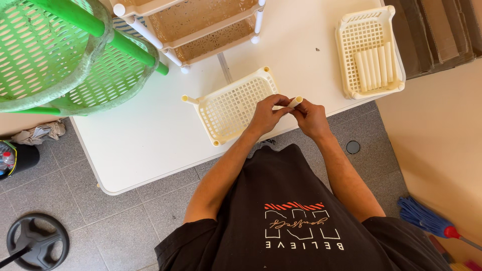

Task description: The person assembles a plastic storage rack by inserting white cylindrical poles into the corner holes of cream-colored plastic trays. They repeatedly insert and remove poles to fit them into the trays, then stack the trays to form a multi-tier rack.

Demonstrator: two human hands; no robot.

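Both hands — left hand [266,114], right hand [310,116] — pinch a short cream plastic tube [294,102]. Below lies a cream perforated plastic tray [228,108] on the white bench [145,135].

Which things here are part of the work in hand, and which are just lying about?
In hand:
left hand and right hand, both on a cream tube
cream basket under the hands
second basket holding spare tubes
finished cream rack

Lying about:
green rack
mop
rag
black bin
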